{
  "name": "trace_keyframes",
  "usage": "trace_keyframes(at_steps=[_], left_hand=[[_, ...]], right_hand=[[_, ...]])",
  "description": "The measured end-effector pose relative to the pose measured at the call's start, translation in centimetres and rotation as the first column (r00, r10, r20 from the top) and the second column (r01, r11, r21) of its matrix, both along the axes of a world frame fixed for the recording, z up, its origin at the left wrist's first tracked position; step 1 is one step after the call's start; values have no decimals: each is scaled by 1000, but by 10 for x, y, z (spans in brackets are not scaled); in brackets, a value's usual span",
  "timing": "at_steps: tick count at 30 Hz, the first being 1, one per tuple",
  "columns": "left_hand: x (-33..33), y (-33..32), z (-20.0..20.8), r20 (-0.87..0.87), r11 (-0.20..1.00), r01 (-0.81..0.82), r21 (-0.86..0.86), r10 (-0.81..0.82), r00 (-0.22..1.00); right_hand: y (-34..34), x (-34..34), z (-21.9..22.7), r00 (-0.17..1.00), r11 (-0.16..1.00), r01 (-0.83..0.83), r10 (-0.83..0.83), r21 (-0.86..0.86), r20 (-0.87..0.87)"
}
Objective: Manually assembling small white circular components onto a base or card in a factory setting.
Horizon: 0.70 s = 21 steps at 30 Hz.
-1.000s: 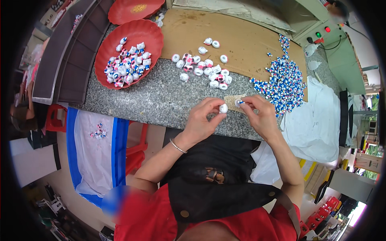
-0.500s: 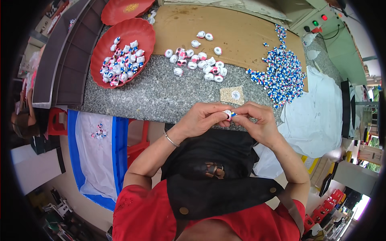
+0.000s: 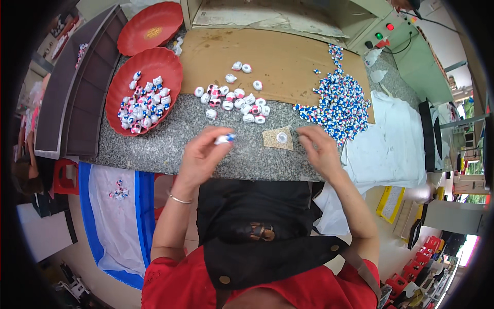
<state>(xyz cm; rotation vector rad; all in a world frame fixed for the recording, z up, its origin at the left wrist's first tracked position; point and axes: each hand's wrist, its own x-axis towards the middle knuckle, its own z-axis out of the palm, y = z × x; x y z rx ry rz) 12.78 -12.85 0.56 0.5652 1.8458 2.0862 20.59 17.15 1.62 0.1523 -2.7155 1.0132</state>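
My left hand [image 3: 203, 154] is over the grey stone counter [image 3: 175, 139], its fingertips closed on a small white piece with a blue end [image 3: 225, 138]. My right hand [image 3: 320, 149] hovers to the right with fingers apart and nothing in it. Between the hands lies a small tan pad [image 3: 278, 138] with a white round cap [image 3: 281, 137] on it. A cluster of white and pink pieces [image 3: 234, 99] lies beyond the hands. A heap of small blue and white pieces [image 3: 337, 105] sits at the right.
A red tray [image 3: 170, 69] holding several assembled pieces stands at the left, a second red tray [image 3: 150, 27] behind it. A brown cardboard sheet [image 3: 278, 56] covers the counter's back. A white cloth [image 3: 391, 144] hangs at the right. A blue and white bin [image 3: 110, 206] stands on the floor.
My hands, joined in front of my body half a second ago, have parted. The left moved up and left with the small piece; the right moved right, with nothing in it.
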Motion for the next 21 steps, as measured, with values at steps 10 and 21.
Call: trace_keyframes(at_steps=[10,21], left_hand=[[-61,-104,22,-930,287,-926,-245,202,308],[-34,65,-17,-799,766,-466,-444,-103,592]], right_hand=[[24,-51,-11,991,729,-24,107,684,-79],[20,-47,-2,973,731,-35,180,682,-143]])
